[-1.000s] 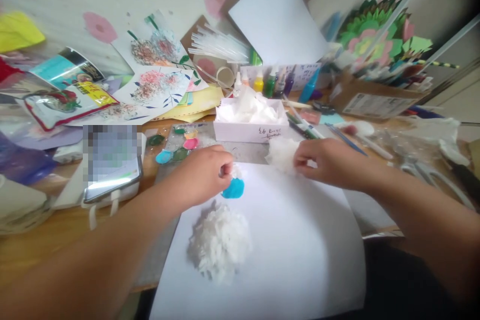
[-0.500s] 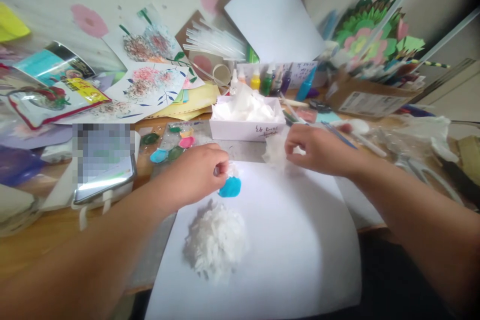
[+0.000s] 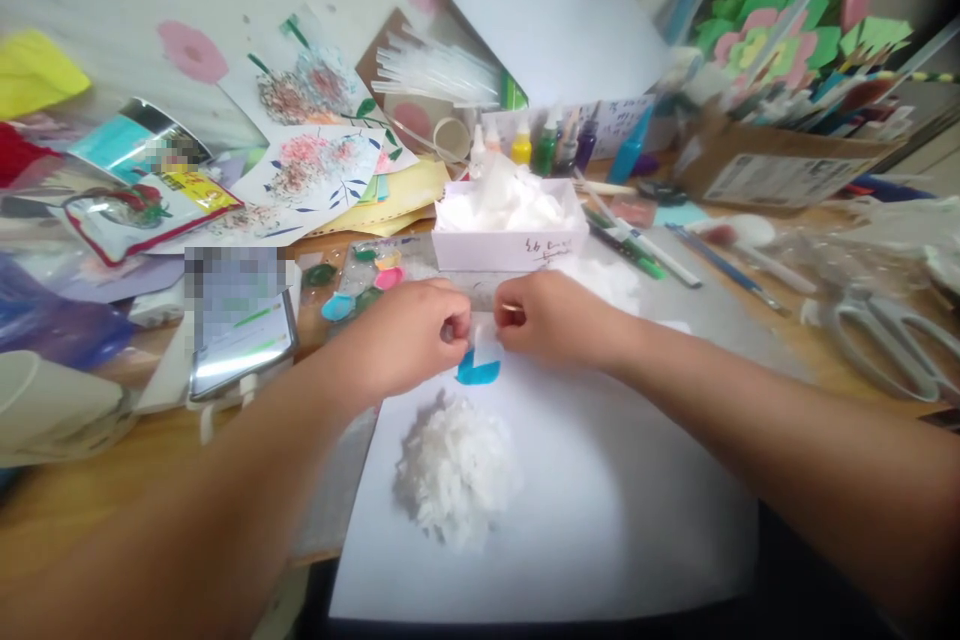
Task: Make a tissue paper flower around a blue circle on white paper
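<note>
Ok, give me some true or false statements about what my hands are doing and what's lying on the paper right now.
1. The left hand and right hand pinch a white scrap above the blue piece. True.
2. The right hand holds the scissors. False: they lie on the table, far right, untouched.
3. The fluffy white pile sits on the white sheet. True.
4. The white box is empty. False: it is full of white tissue-like material.
</note>
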Motion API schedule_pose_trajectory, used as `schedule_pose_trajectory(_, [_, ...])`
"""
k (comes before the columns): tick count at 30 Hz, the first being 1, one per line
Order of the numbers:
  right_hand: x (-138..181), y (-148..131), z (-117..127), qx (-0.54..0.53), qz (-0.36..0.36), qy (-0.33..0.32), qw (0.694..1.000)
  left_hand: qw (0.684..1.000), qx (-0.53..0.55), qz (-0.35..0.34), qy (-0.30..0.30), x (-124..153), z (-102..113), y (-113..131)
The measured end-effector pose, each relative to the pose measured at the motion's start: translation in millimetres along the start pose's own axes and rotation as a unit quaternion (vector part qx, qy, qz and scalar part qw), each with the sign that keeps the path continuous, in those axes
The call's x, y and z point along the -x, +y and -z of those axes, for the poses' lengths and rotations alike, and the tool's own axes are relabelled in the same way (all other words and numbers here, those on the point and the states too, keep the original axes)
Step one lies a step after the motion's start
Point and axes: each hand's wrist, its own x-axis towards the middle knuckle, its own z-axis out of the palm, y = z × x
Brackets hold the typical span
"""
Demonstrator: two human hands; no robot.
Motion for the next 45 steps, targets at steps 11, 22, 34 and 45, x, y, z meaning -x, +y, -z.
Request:
schedule_pose_trajectory(11, [8.8,6.3,22.5,-0.125,0.073,0.047,0.988,1.0,-0.014,-0.003,0.0,-0.4,-0.9,-0.3])
schedule_pose_trajectory(22, [28.2,3.9,8.3,-0.224,0.137,0.131,0.956,1.0,-0.011,0.006,0.011,-1.6,-2.4,-2.2])
schedule_pose_trajectory(34, [16.4,7.7,-10.9,-0.15,0.17,0.145,0.963,1.0,-0.016,0.005,0.007,0.2,-1.3,0.1])
schedule_pose_trajectory(45, [13.5,-0.5,-12.9,-0.159,0.1,0.097,0.977,0.999,-0.028,0.018,0.016,1.1,-5.3,7.1])
